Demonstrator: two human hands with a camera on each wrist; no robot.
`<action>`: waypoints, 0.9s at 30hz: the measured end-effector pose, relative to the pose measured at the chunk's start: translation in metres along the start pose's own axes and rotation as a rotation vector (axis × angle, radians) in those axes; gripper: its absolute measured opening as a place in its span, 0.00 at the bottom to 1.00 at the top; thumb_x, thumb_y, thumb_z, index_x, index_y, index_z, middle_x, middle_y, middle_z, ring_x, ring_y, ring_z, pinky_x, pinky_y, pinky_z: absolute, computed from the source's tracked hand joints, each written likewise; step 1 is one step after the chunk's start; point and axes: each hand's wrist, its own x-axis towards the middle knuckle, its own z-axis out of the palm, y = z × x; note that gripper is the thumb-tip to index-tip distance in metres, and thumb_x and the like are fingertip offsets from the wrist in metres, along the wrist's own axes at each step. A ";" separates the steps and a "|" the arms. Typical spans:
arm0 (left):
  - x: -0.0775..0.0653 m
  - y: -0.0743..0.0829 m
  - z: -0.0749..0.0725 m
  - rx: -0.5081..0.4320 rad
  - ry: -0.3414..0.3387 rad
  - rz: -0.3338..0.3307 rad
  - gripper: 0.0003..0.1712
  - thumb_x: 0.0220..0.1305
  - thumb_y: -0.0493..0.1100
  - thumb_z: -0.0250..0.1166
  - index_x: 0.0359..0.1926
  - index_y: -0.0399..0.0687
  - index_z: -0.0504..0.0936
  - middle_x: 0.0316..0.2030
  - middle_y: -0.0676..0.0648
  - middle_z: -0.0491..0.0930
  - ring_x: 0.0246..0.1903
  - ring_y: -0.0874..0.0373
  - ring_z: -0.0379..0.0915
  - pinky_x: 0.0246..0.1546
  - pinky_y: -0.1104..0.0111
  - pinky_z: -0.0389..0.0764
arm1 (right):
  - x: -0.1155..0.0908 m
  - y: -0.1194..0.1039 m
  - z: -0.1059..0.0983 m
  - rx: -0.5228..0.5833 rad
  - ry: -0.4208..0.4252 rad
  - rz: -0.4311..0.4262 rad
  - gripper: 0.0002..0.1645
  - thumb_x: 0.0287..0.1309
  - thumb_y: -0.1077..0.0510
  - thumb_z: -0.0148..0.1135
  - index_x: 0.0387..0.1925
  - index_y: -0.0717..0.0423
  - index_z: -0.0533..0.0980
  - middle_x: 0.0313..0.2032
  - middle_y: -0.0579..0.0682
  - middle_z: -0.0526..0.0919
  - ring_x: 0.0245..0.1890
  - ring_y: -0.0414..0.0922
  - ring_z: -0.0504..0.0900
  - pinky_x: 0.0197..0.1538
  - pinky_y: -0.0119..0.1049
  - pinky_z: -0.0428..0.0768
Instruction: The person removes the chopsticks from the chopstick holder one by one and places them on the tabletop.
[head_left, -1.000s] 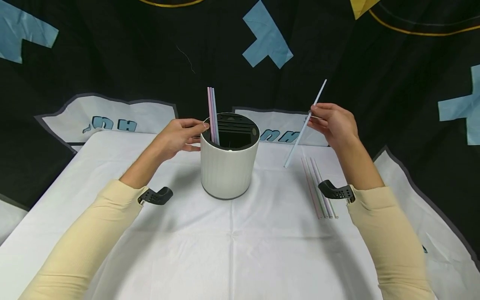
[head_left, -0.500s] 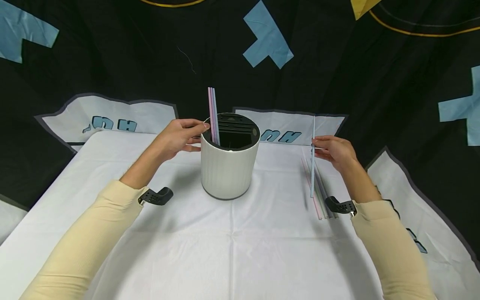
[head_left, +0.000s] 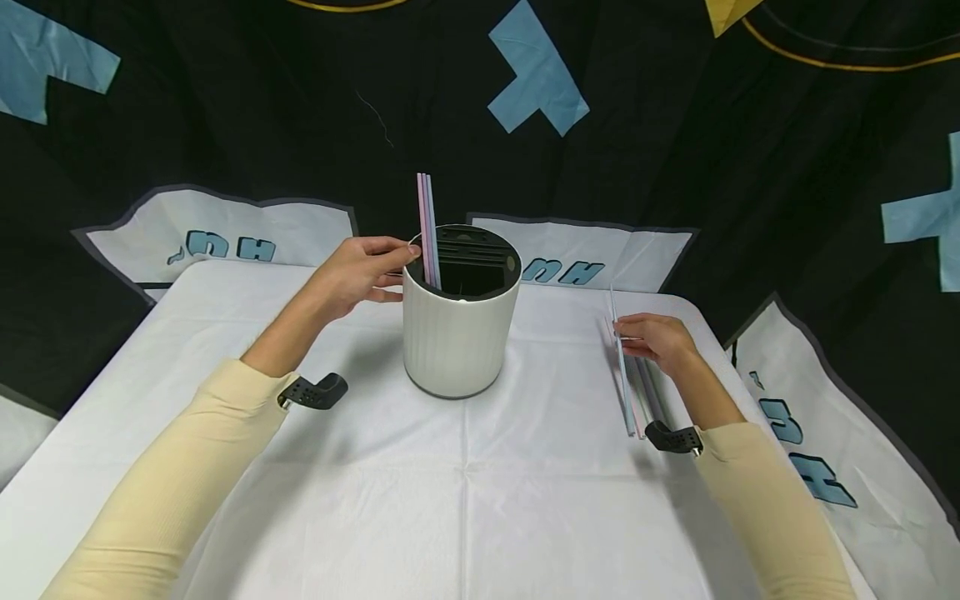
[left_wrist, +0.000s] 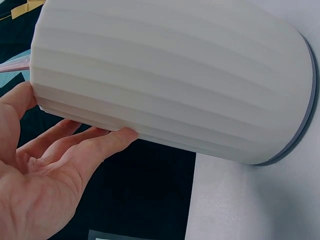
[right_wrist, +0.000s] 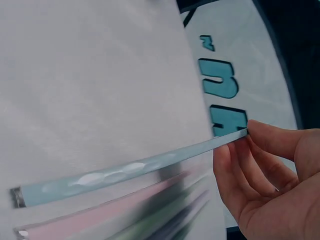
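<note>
Softly ribbed bin (head_left: 456,346), slim straw (right_wrist: 100,177)

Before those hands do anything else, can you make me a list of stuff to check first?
1. Right hand has the blue straw: ok, pinched between thumb and fingers.
2. Left hand is touching the white bin: ok, up by the rim.
3. The bin stands upright on the tablecloth: ok.
4. The straws in the bin stand up: ok, bunched near the left hand's side.
5. Every loose straw on the tablecloth is in plain sight: not ok, the right hand and wristband partly cover them.
6. The blue straw is off the tablecloth: cannot tell.
</note>
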 end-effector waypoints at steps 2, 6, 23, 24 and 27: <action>0.000 0.000 0.000 -0.004 0.002 -0.001 0.28 0.73 0.53 0.62 0.66 0.42 0.74 0.64 0.42 0.75 0.60 0.43 0.77 0.54 0.54 0.86 | 0.002 0.005 0.001 -0.002 -0.005 0.011 0.33 0.68 0.58 0.65 0.67 0.71 0.68 0.31 0.35 0.85 0.31 0.34 0.87 0.42 0.28 0.88; 0.000 0.000 0.000 -0.013 -0.005 -0.003 0.29 0.73 0.53 0.62 0.66 0.41 0.73 0.65 0.41 0.74 0.61 0.42 0.76 0.55 0.52 0.85 | 0.004 0.012 0.004 -0.012 0.007 0.027 0.33 0.67 0.58 0.66 0.67 0.72 0.68 0.31 0.35 0.85 0.31 0.33 0.85 0.42 0.28 0.88; 0.000 -0.001 0.001 -0.029 0.010 -0.006 0.26 0.74 0.52 0.62 0.65 0.42 0.75 0.64 0.43 0.75 0.60 0.43 0.77 0.54 0.52 0.85 | 0.012 0.022 0.017 -0.096 0.059 0.000 0.27 0.68 0.60 0.63 0.62 0.73 0.72 0.31 0.39 0.85 0.29 0.34 0.85 0.37 0.27 0.87; 0.000 -0.001 0.001 -0.026 0.010 -0.005 0.27 0.74 0.52 0.62 0.65 0.42 0.75 0.64 0.42 0.75 0.60 0.43 0.77 0.54 0.52 0.85 | 0.013 0.023 0.017 -0.100 0.061 0.001 0.27 0.68 0.59 0.63 0.62 0.73 0.72 0.31 0.40 0.85 0.29 0.34 0.84 0.37 0.27 0.87; 0.000 -0.001 0.000 -0.024 0.010 -0.004 0.27 0.74 0.52 0.62 0.65 0.41 0.75 0.64 0.42 0.75 0.60 0.43 0.77 0.54 0.53 0.85 | 0.014 0.024 0.018 -0.122 0.068 0.004 0.27 0.69 0.58 0.63 0.62 0.72 0.73 0.34 0.42 0.85 0.30 0.35 0.84 0.38 0.27 0.87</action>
